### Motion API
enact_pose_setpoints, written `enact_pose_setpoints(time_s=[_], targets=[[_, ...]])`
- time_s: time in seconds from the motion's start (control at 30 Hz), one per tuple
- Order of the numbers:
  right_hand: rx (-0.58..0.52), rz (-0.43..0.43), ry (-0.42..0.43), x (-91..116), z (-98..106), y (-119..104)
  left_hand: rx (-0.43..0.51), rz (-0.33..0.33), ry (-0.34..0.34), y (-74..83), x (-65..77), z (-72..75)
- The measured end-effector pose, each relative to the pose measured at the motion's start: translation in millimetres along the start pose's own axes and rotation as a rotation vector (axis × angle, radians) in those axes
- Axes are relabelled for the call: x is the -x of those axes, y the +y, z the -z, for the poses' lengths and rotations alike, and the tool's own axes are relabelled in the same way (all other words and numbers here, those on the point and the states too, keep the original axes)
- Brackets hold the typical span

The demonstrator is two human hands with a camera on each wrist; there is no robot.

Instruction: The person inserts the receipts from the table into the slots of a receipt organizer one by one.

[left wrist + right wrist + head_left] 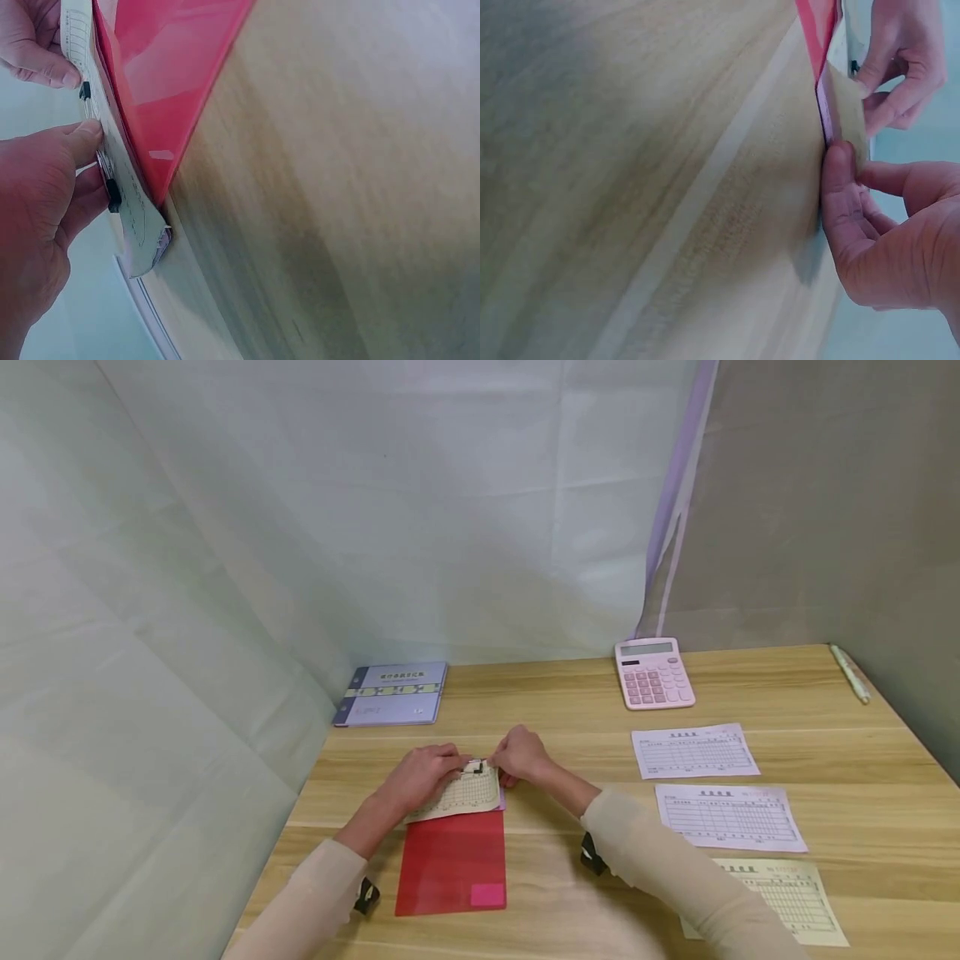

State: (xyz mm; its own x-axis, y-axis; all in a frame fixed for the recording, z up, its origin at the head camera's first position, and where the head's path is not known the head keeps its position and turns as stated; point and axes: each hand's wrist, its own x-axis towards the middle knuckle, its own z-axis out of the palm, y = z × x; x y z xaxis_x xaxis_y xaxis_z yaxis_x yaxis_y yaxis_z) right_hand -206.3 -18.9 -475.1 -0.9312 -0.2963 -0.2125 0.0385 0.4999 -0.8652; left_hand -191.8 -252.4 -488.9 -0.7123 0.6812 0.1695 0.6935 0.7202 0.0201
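A stack of cream printed slips with a purplish layer under it lies across the top of a red folder, which bears a pink label. Along the slips' far edge runs a silver metal clip with black ends. My left hand pinches the clip's metal part between thumb and fingers, plainest in the left wrist view. At the slips' right end, my right hand holds the edge of the stack between thumb and fingers. In the head view the fingers partly hide the clip.
A blue-grey booklet lies at the back left, a pink calculator at the back. White forms and a cream form are laid out on the right. A pen is near the far right edge.
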Motion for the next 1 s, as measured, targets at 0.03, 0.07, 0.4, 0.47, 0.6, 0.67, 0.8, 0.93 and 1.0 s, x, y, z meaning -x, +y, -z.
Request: enact_pose_setpoints(time_s=[0.03, 0.07, 0.4, 0.47, 0.6, 0.67, 0.8, 0.93, 1.0], targets=[[0.008, -0.003, -0.009, 0.0, 0.7, -0.9, 0.002, -0.001, 0.000, -0.1, -0.1, 0.0], [0.022, 0.000, -0.018, -0.1, 1.4, -1.9, 0.005, 0.001, -0.001, -0.1, -0.2, -0.1], [0.058, -0.004, -0.054, -0.3, 2.0, -5.1, -0.018, 0.009, -0.008, 3.0, -0.2, 1.0], [0.012, -0.014, -0.044, 0.7, 1.4, -3.9, -0.026, 0.014, -0.012, 3.7, -0.3, 1.2], [-0.059, -0.016, -0.027, 2.1, 0.1, -1.1, -0.028, 0.019, -0.008, 3.7, -0.6, 1.1], [-0.079, -0.009, -0.019, 2.8, -0.3, -0.2, -0.024, 0.021, -0.009, 3.2, -0.8, 0.8], [-0.096, -0.007, -0.012, 4.1, -0.7, 0.3, -0.023, 0.027, -0.022, 2.8, -0.8, 1.1], [-0.089, -0.021, -0.008, 5.1, -0.6, -1.9, -0.020, 0.027, -0.024, 2.9, -0.5, 2.2], [-0.086, -0.028, -0.010, 4.8, -0.6, -2.6, -0.015, 0.026, -0.022, 2.8, -0.4, 2.4]])
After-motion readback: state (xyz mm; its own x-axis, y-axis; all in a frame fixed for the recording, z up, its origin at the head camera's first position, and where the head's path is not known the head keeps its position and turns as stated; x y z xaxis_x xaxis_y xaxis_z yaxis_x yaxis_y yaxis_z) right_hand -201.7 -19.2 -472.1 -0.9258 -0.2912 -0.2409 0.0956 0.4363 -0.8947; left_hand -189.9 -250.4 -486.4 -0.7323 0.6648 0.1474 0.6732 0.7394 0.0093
